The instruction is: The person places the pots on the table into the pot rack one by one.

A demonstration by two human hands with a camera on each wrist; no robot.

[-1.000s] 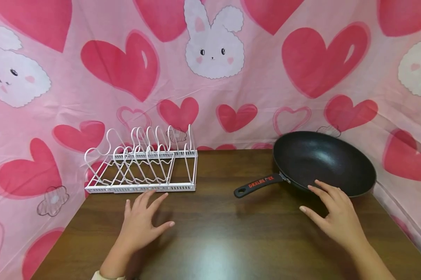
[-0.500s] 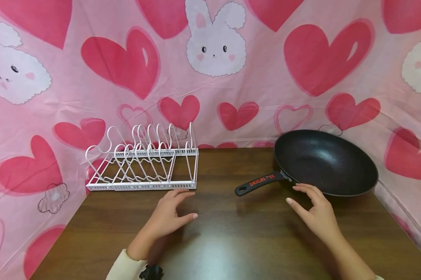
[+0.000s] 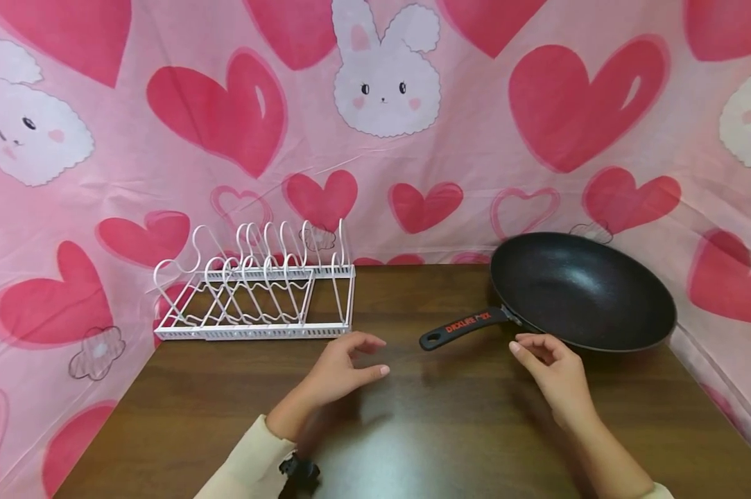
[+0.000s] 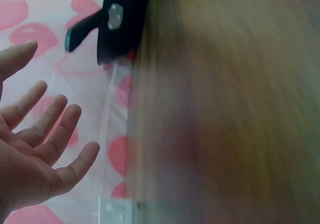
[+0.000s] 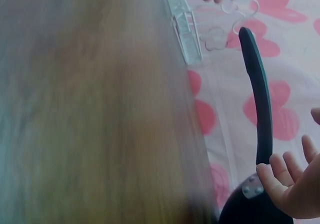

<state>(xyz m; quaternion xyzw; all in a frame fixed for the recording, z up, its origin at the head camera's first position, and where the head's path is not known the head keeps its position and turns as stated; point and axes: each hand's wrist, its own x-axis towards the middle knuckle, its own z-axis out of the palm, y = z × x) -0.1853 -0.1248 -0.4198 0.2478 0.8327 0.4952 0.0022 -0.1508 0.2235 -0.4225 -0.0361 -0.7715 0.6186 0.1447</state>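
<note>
A black frying pan (image 3: 581, 291) lies on the right of the table, its handle (image 3: 465, 328) with orange lettering pointing left. In the head view my right hand (image 3: 556, 374) is in front of the pan's near rim, close to where the handle joins, fingers loosely bent and holding nothing. My left hand (image 3: 347, 371) hovers over the table between the white wire rack (image 3: 250, 333) and the handle's tip, palm turned right. Its fingers (image 4: 62, 131) are spread apart in the left wrist view, with nothing in them. The right wrist view shows the handle (image 5: 260, 93) beyond my right fingers.
The brown wooden table (image 3: 412, 430) has a pink cloth (image 3: 375, 156) with hearts and rabbits hanging behind and beside it. The rack, with several upright loops, stands at the back left. A black strap (image 3: 300, 475) is on my left wrist.
My left hand has moved right, from in front of the rack toward the pan's handle. My right hand has shifted left along the pan's rim, its fingers bending more. Pan and rack stay put.
</note>
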